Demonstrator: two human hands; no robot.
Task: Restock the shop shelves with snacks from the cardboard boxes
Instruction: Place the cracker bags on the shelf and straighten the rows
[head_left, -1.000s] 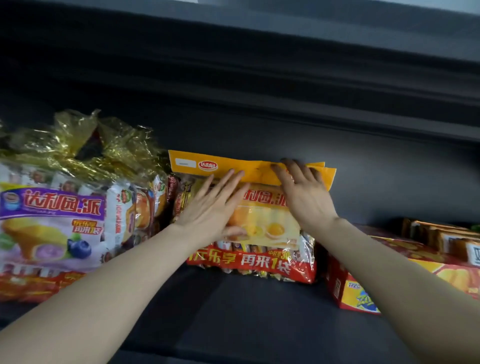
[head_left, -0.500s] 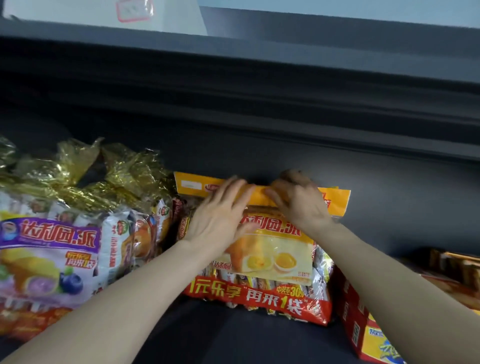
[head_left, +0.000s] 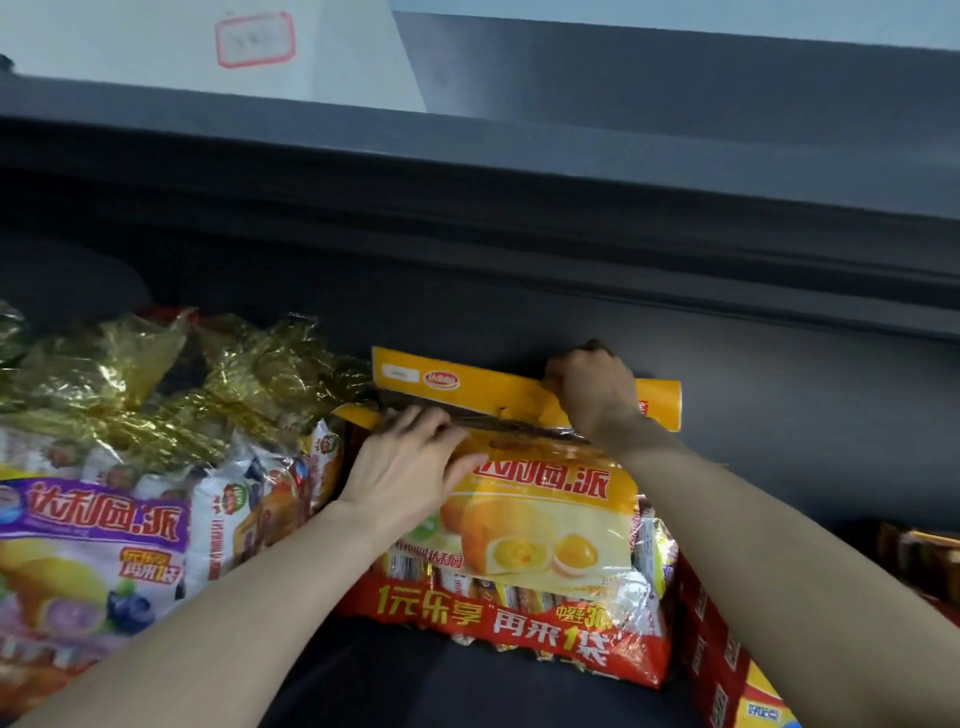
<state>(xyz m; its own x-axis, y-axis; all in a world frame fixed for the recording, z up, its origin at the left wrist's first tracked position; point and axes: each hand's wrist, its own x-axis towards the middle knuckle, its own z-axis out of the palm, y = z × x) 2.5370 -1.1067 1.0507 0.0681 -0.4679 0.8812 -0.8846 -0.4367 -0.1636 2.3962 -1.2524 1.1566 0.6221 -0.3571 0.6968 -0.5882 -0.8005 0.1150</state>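
Note:
A yellow egg-yolk pie bag (head_left: 540, 525) with a red bottom strip stands on the dark shelf (head_left: 415, 691), leaning against the back wall. A second bag of the same kind stands behind it; only its yellow header (head_left: 467, 382) shows. My left hand (head_left: 410, 462) presses on the front bag's top left, fingers curled over its upper edge. My right hand (head_left: 592, 389) is closed around the yellow header at the top right, fingertips hidden behind it.
A purple blueberry pie bag (head_left: 93, 561) and other bags with gold crinkled tops (head_left: 156, 384) fill the shelf's left. A red and yellow snack carton (head_left: 727, 670) stands to the right, with more boxes (head_left: 919, 561) behind it. The upper shelf's edge (head_left: 519, 171) overhangs.
Both hands went from lying flat on the bag's face to gripping its top edge. My right hand moved up and right onto the header. The view drew closer.

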